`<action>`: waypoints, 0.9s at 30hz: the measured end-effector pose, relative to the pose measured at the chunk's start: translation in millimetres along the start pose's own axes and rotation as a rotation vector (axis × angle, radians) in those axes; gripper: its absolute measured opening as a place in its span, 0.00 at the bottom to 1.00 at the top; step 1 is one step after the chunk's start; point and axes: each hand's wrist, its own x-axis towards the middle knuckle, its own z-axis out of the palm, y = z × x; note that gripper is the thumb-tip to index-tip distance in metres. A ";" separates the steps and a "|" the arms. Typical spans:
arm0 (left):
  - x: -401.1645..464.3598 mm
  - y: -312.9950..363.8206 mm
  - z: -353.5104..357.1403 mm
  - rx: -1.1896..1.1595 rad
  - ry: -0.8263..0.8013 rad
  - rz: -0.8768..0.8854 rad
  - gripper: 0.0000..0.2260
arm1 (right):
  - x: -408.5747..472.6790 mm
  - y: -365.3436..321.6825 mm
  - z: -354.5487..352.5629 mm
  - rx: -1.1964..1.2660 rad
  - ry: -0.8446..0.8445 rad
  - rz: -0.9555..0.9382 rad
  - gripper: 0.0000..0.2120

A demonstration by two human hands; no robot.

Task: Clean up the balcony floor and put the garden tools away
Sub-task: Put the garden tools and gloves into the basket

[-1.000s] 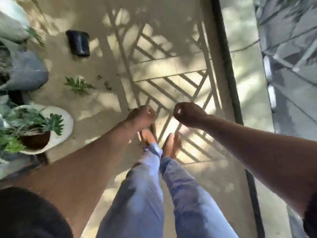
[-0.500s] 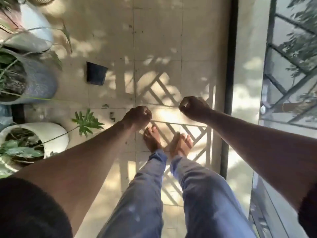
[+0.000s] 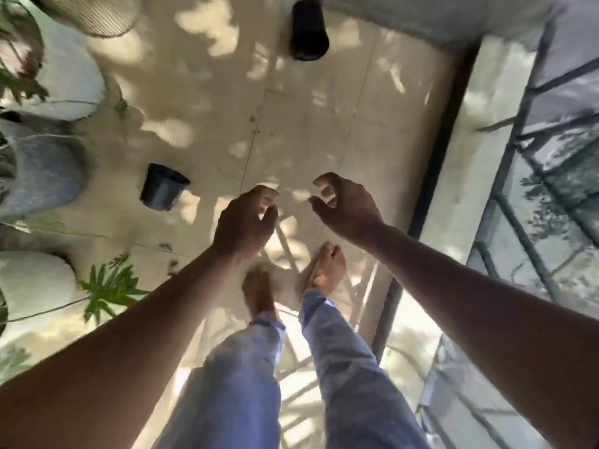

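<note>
Over the balcony floor (image 3: 324, 131), both arms stretched forward, bare feet below. Left hand (image 3: 243, 222) and right hand (image 3: 348, 205) side by side, close but not touching, fingers loosely curled around nothing at all. No rake, trowel or other garden tool anywhere in view.

Nearest loose thing: small black plastic pot (image 3: 162, 187), tipped on its side left of the left hand, well apart from it, mouth toward the upper right. Second black pot (image 3: 308, 29) further ahead, also on its side near the far wall. Large planters (image 3: 48, 176) lined along the left edge, one with a green leaf (image 3: 108, 288) reaching out over the tiles. Small dark specks (image 3: 166, 247) of debris by the tile joint near that leaf. Railing (image 3: 534, 189) along the right.

Probably light, thin-walled and slightly flexible, those nursery pots: easy with one hand, liable to roll or skid if nudged. Best taken by pinching the rim, thumb inside and fingers outside, or by wrapping the body. Possibly some leftover soil inside, so worth lifting mouth-up. Debris small and crumbly by the look, likelier for sweeping than picking.
</note>
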 end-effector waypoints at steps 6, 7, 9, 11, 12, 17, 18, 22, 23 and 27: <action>54.0 21.1 -3.7 -0.089 0.071 0.014 0.17 | 77.5 -14.1 -38.3 -0.044 -0.011 -0.073 0.18; 63.0 21.1 -6.6 -0.099 0.088 0.029 0.17 | 92.7 -18.2 -43.4 -0.051 -0.007 -0.085 0.18; 80.4 19.1 -15.8 -0.116 0.139 0.062 0.16 | 123.8 -30.7 -52.1 -0.063 0.004 -0.104 0.17; 96.7 17.0 -24.7 -0.071 0.188 0.102 0.14 | 148.8 -40.0 -58.1 -0.082 0.010 -0.113 0.16; 105.5 16.9 -31.4 -0.050 0.198 0.086 0.12 | 161.5 -44.4 -60.8 -0.107 -0.016 -0.116 0.16; 148.2 16.4 -61.2 -0.074 0.048 -0.134 0.06 | 233.7 -60.4 -79.4 -0.390 -0.246 -0.117 0.23; 157.8 15.4 -64.6 -0.085 0.023 -0.161 0.06 | 249.9 -61.3 -82.2 -0.459 -0.256 -0.115 0.22; 207.8 9.0 -71.2 -0.117 -0.023 -0.244 0.08 | 320.6 -56.0 -88.9 -0.709 -0.326 -0.139 0.20; 221.1 5.9 -69.5 -0.123 -0.036 -0.263 0.09 | 339.2 -51.7 -91.2 -0.781 -0.332 -0.143 0.20; 270.6 -8.4 -54.1 -0.197 -0.038 -0.257 0.10 | 417.6 -26.4 -96.8 -1.187 -0.429 -0.217 0.24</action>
